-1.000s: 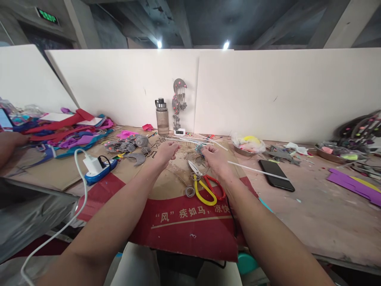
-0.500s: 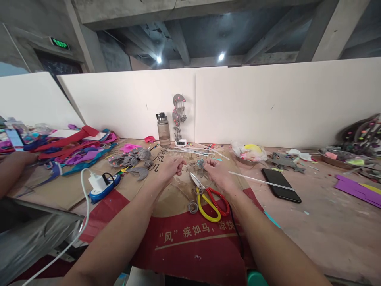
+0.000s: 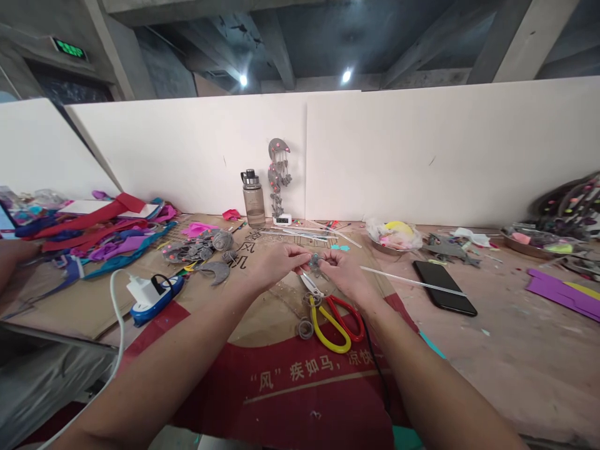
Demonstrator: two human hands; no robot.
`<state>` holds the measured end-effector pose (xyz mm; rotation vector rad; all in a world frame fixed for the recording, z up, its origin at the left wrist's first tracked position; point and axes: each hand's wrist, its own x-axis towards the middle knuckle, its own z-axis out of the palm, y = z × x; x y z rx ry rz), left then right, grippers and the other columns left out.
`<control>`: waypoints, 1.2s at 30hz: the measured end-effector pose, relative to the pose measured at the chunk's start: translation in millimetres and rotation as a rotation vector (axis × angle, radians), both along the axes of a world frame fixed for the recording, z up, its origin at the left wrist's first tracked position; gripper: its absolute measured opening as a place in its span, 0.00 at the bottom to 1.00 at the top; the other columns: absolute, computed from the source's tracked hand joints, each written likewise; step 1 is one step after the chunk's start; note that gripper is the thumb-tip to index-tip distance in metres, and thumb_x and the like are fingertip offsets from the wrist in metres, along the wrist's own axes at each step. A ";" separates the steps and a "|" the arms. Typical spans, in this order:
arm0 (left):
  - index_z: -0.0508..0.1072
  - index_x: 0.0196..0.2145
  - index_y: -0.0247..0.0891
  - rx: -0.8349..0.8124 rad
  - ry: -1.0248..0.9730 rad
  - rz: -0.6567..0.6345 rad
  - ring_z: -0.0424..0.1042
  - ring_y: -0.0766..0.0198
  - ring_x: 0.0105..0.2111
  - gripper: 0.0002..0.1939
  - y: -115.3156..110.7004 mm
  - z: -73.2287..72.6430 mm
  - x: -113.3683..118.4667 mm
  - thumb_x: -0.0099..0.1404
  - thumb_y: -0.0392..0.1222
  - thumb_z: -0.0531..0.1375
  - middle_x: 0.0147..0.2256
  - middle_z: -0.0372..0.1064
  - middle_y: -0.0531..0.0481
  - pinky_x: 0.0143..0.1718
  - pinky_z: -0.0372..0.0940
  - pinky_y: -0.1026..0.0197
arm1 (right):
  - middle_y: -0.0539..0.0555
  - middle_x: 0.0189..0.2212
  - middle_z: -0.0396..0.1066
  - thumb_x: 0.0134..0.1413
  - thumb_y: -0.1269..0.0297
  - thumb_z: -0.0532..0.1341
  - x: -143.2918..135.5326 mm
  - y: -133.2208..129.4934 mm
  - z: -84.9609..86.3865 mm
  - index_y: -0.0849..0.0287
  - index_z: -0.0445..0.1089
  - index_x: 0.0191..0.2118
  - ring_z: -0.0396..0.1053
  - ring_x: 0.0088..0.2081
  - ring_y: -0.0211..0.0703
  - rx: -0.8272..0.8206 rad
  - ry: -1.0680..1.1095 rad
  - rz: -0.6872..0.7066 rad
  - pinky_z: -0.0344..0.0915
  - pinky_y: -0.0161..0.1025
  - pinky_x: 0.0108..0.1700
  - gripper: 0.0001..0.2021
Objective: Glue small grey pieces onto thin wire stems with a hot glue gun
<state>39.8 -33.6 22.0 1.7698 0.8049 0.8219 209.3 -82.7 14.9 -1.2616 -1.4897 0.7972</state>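
Observation:
My right hand (image 3: 342,270) pinches a small grey felt piece (image 3: 315,262), partly hidden by the fingers. The fingertips of my left hand (image 3: 284,261) are pressed together at the left side of this piece; whatever they grip is too small to make out. Just below the hands lie scissors (image 3: 332,328) with one yellow and one red handle, blades pointing away from me. A coil of grey cord (image 3: 305,328) rests beside them. A thin pale stick (image 3: 407,277) runs from beside my right hand across a black phone (image 3: 444,289).
Printed cardboard (image 3: 276,331) covers the table before me. Left are a blue power strip (image 3: 157,303), grey felt pieces (image 3: 199,247) and coloured cloth strips (image 3: 112,225). Behind stand a bottle (image 3: 254,200) and a hanging grey ornament (image 3: 279,172). A bowl (image 3: 394,240) sits right.
My left hand has moved right, from a loose curl apart from the felt piece to a pinch against it. The view has turned slightly.

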 end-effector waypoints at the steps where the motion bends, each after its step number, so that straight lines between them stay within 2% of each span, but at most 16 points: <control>1: 0.79 0.33 0.35 -0.003 0.014 0.001 0.68 0.68 0.25 0.13 -1.3 1.5 0.2 0.57 0.47 0.61 0.26 0.73 0.48 0.30 0.64 0.65 | 0.44 0.18 0.58 0.39 0.59 0.57 0.5 0.9 -1.3 0.59 0.63 0.23 0.51 0.22 0.32 0.000 -0.007 -0.004 0.49 0.33 0.26 0.08; 5: 0.79 0.34 0.37 0.023 0.100 0.019 0.67 0.69 0.24 0.10 -6.0 7.1 1.7 0.53 0.42 0.62 0.26 0.73 0.51 0.27 0.62 0.66 | 0.44 0.19 0.59 0.39 0.59 0.57 2.2 3.4 -5.7 0.59 0.63 0.22 0.52 0.22 0.32 0.007 -0.086 -0.051 0.50 0.33 0.26 0.08; 9: 0.78 0.30 0.35 0.120 0.178 0.062 0.64 0.69 0.22 0.09 -7.5 8.7 5.0 0.51 0.39 0.61 0.24 0.72 0.52 0.25 0.58 0.67 | 0.45 0.20 0.62 0.41 0.60 0.58 3.8 6.6 -12.6 0.59 0.64 0.24 0.55 0.24 0.33 0.012 -0.142 -0.086 0.52 0.33 0.27 0.08; 12: 0.77 0.28 0.34 0.196 0.209 0.068 0.63 0.69 0.22 0.09 -3.7 3.5 8.2 0.52 0.39 0.59 0.22 0.70 0.52 0.23 0.56 0.67 | 0.45 0.20 0.62 0.42 0.60 0.57 5.1 9.5 -19.3 0.58 0.64 0.25 0.55 0.23 0.33 0.016 -0.172 -0.069 0.53 0.33 0.27 0.07; 17: 0.75 0.25 0.34 0.290 0.239 0.087 0.61 0.69 0.22 0.07 8.5 -13.9 9.8 0.50 0.38 0.57 0.21 0.67 0.53 0.23 0.54 0.67 | 0.45 0.20 0.62 0.43 0.62 0.57 3.6 8.6 -22.0 0.58 0.65 0.26 0.54 0.21 0.33 -0.007 -0.216 -0.064 0.51 0.33 0.25 0.05; 20: 0.74 0.25 0.35 0.242 0.240 0.098 0.61 0.69 0.22 0.07 10.9 -20.4 6.7 0.49 0.39 0.57 0.21 0.66 0.53 0.22 0.54 0.67 | 0.46 0.22 0.65 0.45 0.61 0.58 1.2 5.9 -19.2 0.58 0.66 0.26 0.57 0.23 0.34 -0.024 -0.209 -0.032 0.53 0.33 0.26 0.06; 23: 0.73 0.25 0.35 0.112 0.236 0.086 0.62 0.69 0.21 0.07 8.2 -21.1 2.2 0.49 0.39 0.56 0.21 0.66 0.53 0.22 0.54 0.66 | 0.48 0.25 0.69 0.48 0.58 0.58 0.2 4.6 -17.9 0.58 0.69 0.30 0.61 0.26 0.36 -0.049 -0.151 0.051 0.57 0.34 0.29 0.09; 28: 0.71 0.24 0.35 0.018 0.156 0.128 0.61 0.70 0.20 0.06 4.5 -20.5 -1.2 0.49 0.40 0.56 0.20 0.64 0.55 0.22 0.54 0.66 | 0.48 0.26 0.68 0.50 0.55 0.59 0.8 4.8 -19.5 0.59 0.69 0.35 0.62 0.27 0.36 -0.039 -0.070 0.138 0.59 0.34 0.31 0.12; 36: 0.71 0.24 0.35 0.041 0.037 0.207 0.60 0.71 0.22 0.03 0.0 -20.0 3.5 0.49 0.36 0.59 0.21 0.64 0.56 0.25 0.55 0.67 | 0.46 0.23 0.63 0.50 0.56 0.59 -2.5 7.1 -22.7 0.59 0.67 0.31 0.58 0.26 0.35 0.008 -0.059 0.056 0.56 0.33 0.30 0.11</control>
